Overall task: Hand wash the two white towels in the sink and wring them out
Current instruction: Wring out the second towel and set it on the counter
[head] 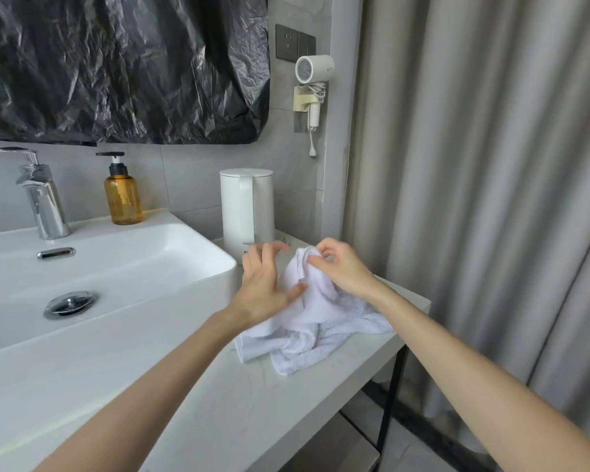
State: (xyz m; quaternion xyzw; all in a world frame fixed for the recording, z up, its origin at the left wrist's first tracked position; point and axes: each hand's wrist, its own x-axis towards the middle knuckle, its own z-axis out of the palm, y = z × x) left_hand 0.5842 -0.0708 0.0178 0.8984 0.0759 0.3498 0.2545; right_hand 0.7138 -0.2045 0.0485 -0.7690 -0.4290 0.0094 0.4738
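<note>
white towels [315, 330] lay heaped on counter [286, 403] just beside sink [116, 267], outside the basin | right hand [343, 270] pinched a raised fold, likely to peel one towel free | left hand [264, 284] spread wide, thumb against heap, probably steadying | washing apparently not begun

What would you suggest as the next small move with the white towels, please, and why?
Probably lift the crumpled white terry towels leftward into the white ceramic sink basin. They lie bunched on the pale stone counter right of the basin, not yet in it; the right hand pinches their raised top, the left hand lies open against their side, and the basin looks dry.
</note>
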